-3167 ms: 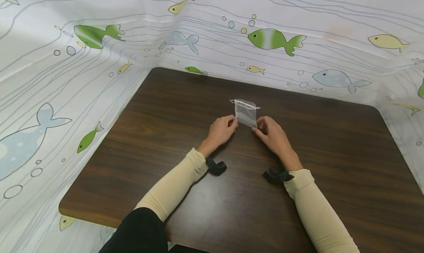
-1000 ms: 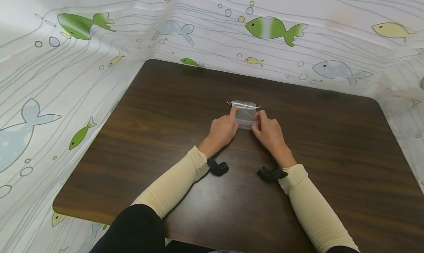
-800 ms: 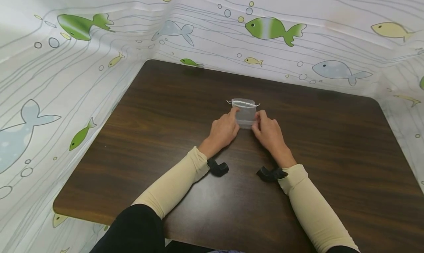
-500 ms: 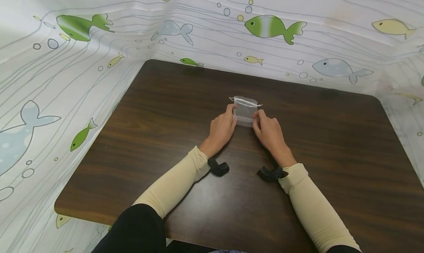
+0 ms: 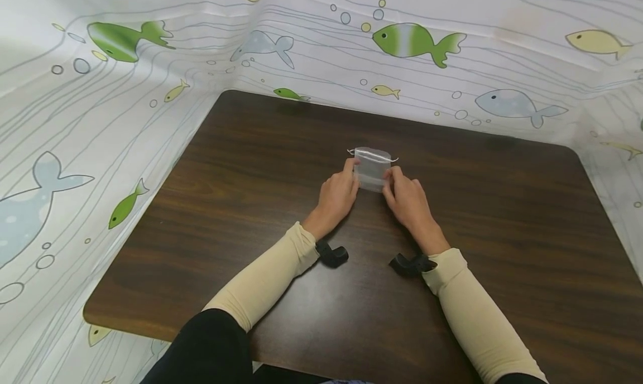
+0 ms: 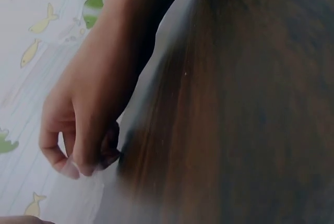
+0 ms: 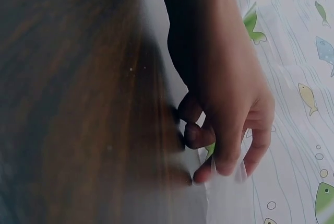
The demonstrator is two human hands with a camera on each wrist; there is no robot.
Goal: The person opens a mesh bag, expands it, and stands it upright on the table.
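Observation:
A small sheer white drawstring pouch is between both hands near the middle of the dark wooden table. Its drawstring end points away from the person, with short cord ends sticking out on each side. My left hand pinches the pouch's left edge, index finger reaching up toward the cord. On the opposite edge, my right hand pinches it lower down. In the right wrist view, the filmy fabric hangs at the thumb and fingertips. Only a faint bit of fabric shows below the left fingers.
Fish-printed white sheeting rises behind the table and along its sides. Each wrist carries a black camera mount, the left one and the right one standing close over the tabletop.
The left hand has gone from the pouch's lower corner up its side edge. The right hand shifted slightly left. The pouch's top edge, folded down a second ago, now stands out beyond the cord.

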